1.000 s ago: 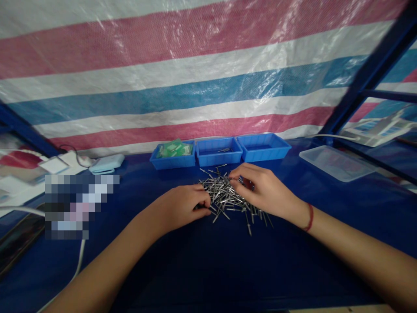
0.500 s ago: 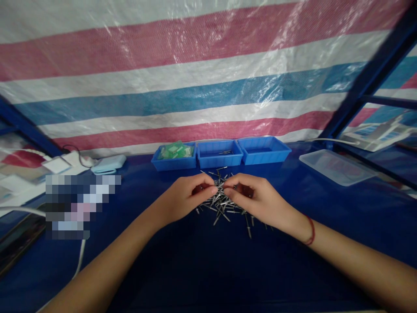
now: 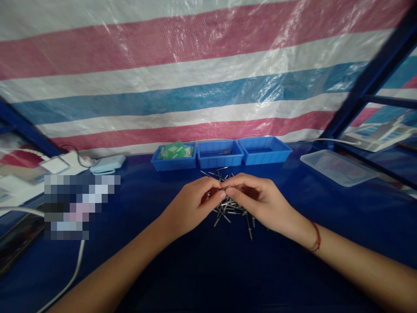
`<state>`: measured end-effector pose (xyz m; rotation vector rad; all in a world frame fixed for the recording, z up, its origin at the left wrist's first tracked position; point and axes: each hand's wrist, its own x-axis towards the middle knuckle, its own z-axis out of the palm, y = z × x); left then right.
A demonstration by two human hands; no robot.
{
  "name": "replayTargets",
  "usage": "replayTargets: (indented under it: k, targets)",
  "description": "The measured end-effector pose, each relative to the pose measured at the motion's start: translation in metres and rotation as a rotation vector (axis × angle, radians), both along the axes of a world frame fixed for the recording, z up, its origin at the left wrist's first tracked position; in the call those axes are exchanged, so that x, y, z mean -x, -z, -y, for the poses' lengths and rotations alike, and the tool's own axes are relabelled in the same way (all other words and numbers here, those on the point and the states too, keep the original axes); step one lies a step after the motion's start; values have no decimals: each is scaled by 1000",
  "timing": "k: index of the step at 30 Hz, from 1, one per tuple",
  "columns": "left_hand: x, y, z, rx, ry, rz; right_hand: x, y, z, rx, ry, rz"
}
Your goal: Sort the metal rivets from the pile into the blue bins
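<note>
Both of my hands meet over a loose pile of silvery blind rivets (image 3: 232, 208) on the blue table. My left hand (image 3: 195, 202) pinches one end of a rivet (image 3: 225, 188) between thumb and forefinger. From the other side, my right hand (image 3: 265, 200) grips the same rivet with its thumb and forefinger, the fingertips nearly touching. Most of that rivet is hidden by the fingers. Just behind the pile stands a blue bin (image 3: 220, 162) with a few rivets inside.
Left of that bin, another blue bin (image 3: 174, 164) holds green packets (image 3: 176, 150); a third blue bin (image 3: 265, 157) stands at right. A clear plastic lid (image 3: 339, 167) lies farther right. A pale blue case (image 3: 107, 164), a phone (image 3: 21, 237) and a white cable (image 3: 78, 261) are at left.
My hands have come together, the left shifting right so the fingertips now meet at one rivet. The pile and bins stay in place.
</note>
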<state>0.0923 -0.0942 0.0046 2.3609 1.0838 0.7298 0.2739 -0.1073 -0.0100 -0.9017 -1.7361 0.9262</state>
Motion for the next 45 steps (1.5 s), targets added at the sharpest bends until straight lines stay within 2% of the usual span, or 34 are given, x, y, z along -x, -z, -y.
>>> replayTargets:
  k: [6,10,18,25,27,32,35,37,40,45]
  targets:
    - [-2,2,1,-128,-37,19,-1,0,1,-32,49,16]
    - [-2,1,3,-215,-89,63,-1,1,0,26,59,-8]
    - [-1,1,8,-293,-105,30,1,0,-1,73,-7,-32]
    - [-1,-1,10,-301,-73,24,-4,-7,-4,-39,-90,187]
    - [1,-1,8,-267,-93,3,-7,-13,-14,-162,-6,252]
    - [8,5,-3,-180,-149,-95,-8,-24,-71,-473,401,468]
    - [13,7,-9,-178,-129,-163,-5,-23,-104,-487,452,640]
    - [17,7,-11,-179,-121,-203,-5,-21,-111,-465,433,676]
    - [20,5,-12,-171,-105,-256,-9,-16,-97,-432,408,683]
    - [17,0,-8,-118,8,-294,-25,-6,-51,-320,332,619]
